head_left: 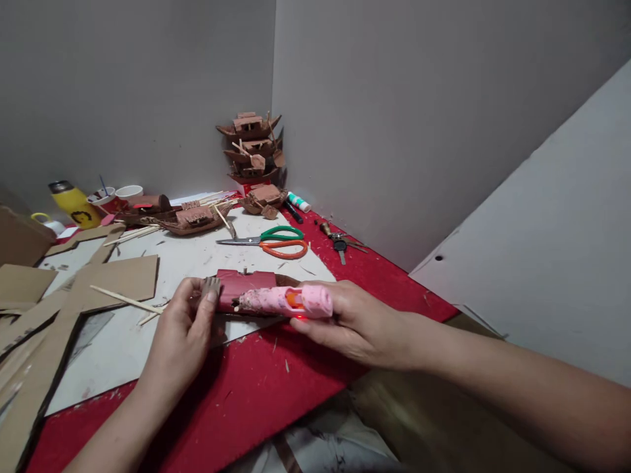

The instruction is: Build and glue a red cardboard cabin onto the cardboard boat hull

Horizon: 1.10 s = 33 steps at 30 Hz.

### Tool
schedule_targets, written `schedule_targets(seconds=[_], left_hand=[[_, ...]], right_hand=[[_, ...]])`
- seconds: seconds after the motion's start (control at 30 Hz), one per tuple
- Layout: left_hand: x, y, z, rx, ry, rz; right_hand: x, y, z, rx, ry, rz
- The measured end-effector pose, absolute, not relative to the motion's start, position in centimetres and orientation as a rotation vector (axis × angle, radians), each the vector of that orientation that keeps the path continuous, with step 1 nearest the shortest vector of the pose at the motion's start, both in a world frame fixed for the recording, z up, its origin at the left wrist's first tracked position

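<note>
In my right hand (345,322) is a pink hot glue gun (266,300), fingers wrapped round it, with a red light glowing near its grip. Its stained nozzle points left, close to the model boat (246,281), which has a dark red roof. At the boat's left end, my left hand (185,322) is closed, thumb pressed on a small grey-brown piece at the edge of the roof. Much of the hull is hidden behind the glue gun and my hands. Just beyond lie scissors (261,241) with one green and one orange handle.
Finished model boats (254,148) are stacked in the corner; more boats (194,220) lie at the back. Cut cardboard (118,282) and thin sticks (123,299) cover the left. Keys (340,246), a glue stick (299,202), a yellow bottle (73,203) and cups (106,199) stand or lie around.
</note>
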<state>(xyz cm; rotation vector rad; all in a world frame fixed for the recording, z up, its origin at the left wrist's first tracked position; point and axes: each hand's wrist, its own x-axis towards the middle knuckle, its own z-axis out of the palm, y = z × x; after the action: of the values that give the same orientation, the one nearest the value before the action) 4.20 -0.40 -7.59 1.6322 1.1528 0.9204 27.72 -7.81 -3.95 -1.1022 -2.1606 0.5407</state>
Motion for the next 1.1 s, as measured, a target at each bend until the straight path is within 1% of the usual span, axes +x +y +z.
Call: schedule_targets(seconds=[0.17,0.33,0.7,1.1], left_hand=[[4.4,-0.2,-8.4,1.808,1.167,1.001],[4.7,0.0,-8.4,1.940,1.209,1.014],[4.5,-0.2,-8.3,2.014,1.258,0.968],[4.6,0.0,-8.4,2.009,1.262,0.972]], right_hand=[[27.9,-7.6,-4.3,-1.141,-2.193,0.469],[27.7,-7.5,-4.4,-1.155,-2.216,0.502],[27.8,-7.3,-4.8,-1.180,-2.224,0.447],[28.8,-8.7,-4.3,-1.333,-2.187,0.517]])
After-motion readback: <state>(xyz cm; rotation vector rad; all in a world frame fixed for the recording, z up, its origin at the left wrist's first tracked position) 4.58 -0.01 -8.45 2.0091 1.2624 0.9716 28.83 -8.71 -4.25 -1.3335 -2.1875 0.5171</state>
